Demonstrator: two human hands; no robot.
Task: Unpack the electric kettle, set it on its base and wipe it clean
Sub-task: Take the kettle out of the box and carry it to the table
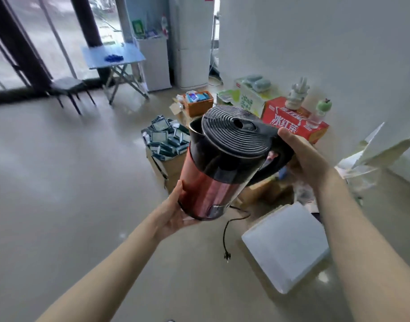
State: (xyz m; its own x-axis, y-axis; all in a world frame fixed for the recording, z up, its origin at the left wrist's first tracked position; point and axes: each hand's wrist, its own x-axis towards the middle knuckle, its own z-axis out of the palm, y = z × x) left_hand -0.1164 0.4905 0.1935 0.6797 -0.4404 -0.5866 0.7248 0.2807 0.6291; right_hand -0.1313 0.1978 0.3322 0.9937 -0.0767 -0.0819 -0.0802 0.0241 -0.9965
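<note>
I hold an electric kettle [218,173] in the air above the floor, tilted toward me. It has a shiny red body and a black ribbed lid. My left hand [176,212] cups its bottom from below. My right hand [304,159] grips the black handle on the right side. A black power cord with a plug [226,240] trails on the floor under the kettle; the base it leads to is hidden behind the kettle. A white square box [285,247] lies on the floor at lower right.
Cardboard boxes [167,145] of small packs, an orange basket [199,103] and a red carton [292,122] crowd the floor ahead by the white wall. White packaging [371,154] lies at right. A folding table [113,56], a stool [67,87] and fridges [192,43] stand farther back.
</note>
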